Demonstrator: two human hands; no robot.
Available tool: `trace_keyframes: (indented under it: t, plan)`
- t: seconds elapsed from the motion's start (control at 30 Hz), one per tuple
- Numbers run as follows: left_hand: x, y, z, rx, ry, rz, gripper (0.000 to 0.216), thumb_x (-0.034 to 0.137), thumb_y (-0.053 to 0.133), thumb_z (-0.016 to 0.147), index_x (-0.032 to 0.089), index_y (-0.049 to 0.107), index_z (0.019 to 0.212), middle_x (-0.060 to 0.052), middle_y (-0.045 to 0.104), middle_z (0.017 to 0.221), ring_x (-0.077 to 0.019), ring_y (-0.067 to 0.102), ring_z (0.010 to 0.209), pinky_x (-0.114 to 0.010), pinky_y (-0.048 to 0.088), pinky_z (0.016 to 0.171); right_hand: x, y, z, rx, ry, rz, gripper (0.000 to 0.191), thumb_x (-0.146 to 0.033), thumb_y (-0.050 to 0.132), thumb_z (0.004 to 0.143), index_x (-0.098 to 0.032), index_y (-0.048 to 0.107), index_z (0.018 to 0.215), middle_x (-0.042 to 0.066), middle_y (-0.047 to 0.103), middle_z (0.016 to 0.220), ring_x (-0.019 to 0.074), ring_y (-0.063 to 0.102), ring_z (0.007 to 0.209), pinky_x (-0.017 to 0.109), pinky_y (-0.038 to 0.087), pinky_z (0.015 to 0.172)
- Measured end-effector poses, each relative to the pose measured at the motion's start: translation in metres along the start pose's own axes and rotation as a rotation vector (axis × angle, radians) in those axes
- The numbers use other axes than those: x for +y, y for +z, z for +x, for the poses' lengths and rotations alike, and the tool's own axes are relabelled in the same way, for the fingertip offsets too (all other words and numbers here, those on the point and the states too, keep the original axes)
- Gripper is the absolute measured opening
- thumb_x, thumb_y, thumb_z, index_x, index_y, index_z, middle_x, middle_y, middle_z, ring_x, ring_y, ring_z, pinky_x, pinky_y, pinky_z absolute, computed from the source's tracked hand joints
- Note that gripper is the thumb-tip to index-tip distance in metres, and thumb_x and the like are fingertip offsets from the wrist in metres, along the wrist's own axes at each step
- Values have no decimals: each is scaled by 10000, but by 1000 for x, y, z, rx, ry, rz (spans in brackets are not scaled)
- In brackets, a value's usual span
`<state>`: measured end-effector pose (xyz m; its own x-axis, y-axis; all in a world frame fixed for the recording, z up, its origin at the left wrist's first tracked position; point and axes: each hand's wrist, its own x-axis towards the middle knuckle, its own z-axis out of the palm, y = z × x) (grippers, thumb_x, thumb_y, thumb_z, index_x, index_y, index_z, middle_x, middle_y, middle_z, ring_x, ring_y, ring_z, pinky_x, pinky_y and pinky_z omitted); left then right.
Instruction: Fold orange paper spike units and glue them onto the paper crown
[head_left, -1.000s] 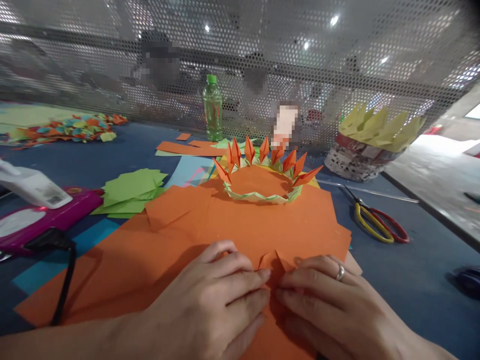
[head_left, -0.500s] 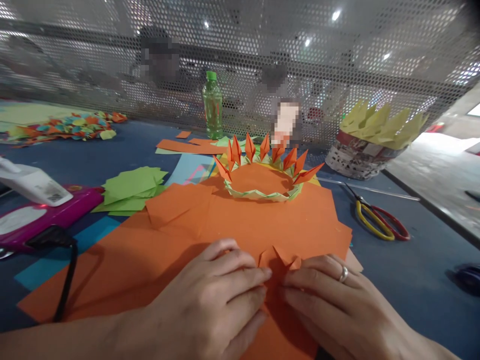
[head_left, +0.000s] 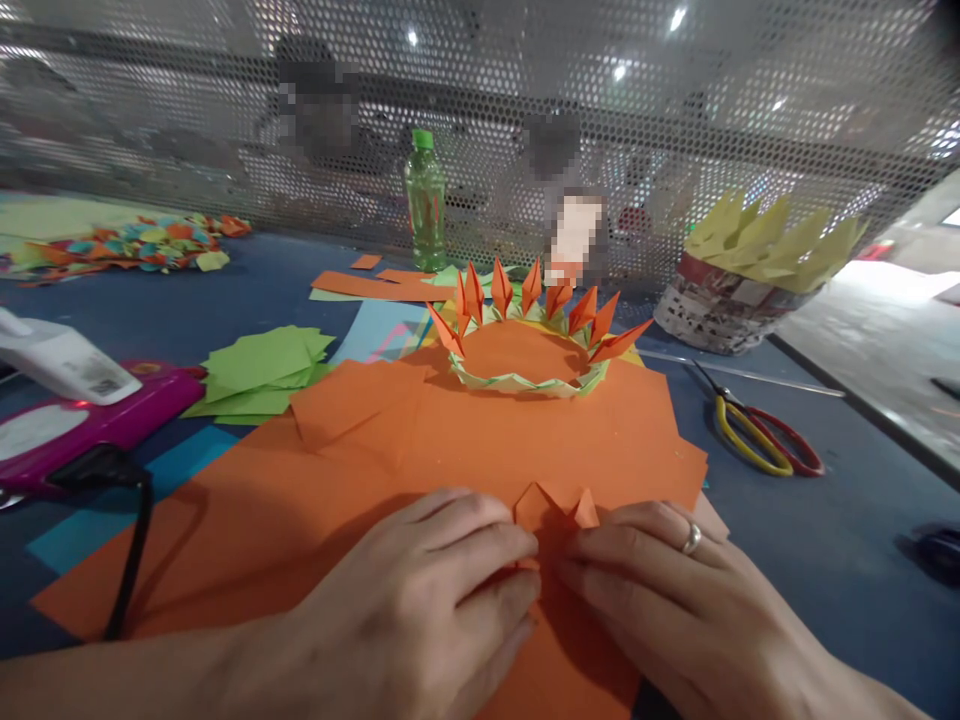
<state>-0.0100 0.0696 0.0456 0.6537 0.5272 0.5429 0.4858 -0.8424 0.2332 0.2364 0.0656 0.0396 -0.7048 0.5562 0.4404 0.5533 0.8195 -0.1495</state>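
Between my hands lies a small piece of orange paper (head_left: pixel 541 503), partly folded, with two corners sticking up. My left hand (head_left: pixel 442 590) presses its bent fingers on the paper's left side. My right hand (head_left: pixel 675 590), with a ring on one finger, pinches the right side. My fingers hide most of the piece. Under both hands are large orange sheets (head_left: pixel 247 540). Just beyond stands a paper crown (head_left: pixel 525 380), a pale green ring with several pointed orange folded petals along its far side.
Scissors (head_left: pixel 757 430) lie at right, near a paper-covered basket (head_left: pixel 727 305) with yellow points. A green bottle (head_left: pixel 426 205) stands by the perforated screen (head_left: pixel 480 60). Left are green paper pieces (head_left: pixel 262 365), a magenta power strip (head_left: pixel 142 405) with a white plug (head_left: pixel 67 360), and coloured scraps (head_left: pixel 150 245).
The orange piece's corners have shifted: the right flap now stands more upright, and the left edge shows a clearer point. Both hands stay in nearly the same place. The view has tilted slightly.
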Motion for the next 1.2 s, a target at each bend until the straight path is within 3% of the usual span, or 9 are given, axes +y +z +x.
trace_keyframes:
  t: [0.17,0.57,0.87,1.07,1.2]
  plan:
    - [1,-2,2,0,71,51,420,113,346,1048,166,750,946,-45,769,889,-188,671,789,-339,531,725,0,0,1,3,-1,-7,298,-142,449,1031,-188,740,989,49,766,1001,176,667,898,291,560,771]
    - [6,8,-9,63,10,45,363,154,402,1048,135,759,983,-61,787,987,-212,696,937,-356,533,843,2,1,0,11,-6,-15,317,-139,430,1038,-192,737,982,21,767,1035,165,645,904,282,528,789]
    - [5,8,-7,53,39,155,246,161,519,1008,173,754,939,-20,773,937,-174,679,904,-313,539,816,4,2,1,27,-8,34,316,-174,421,1055,-166,731,992,40,749,1059,153,617,957,256,490,847]
    - [5,18,-12,70,41,210,353,165,423,1047,191,746,906,-3,767,897,-175,670,853,-344,514,807,4,2,2,28,-3,66,296,-144,442,1038,-179,724,956,38,750,1044,163,621,935,268,507,834]
    - [6,18,-15,104,22,179,307,230,463,1042,193,751,943,6,766,892,-171,664,843,-328,505,816,1,2,2,32,23,76,249,-106,493,999,-190,707,905,29,749,997,164,626,892,277,515,807]
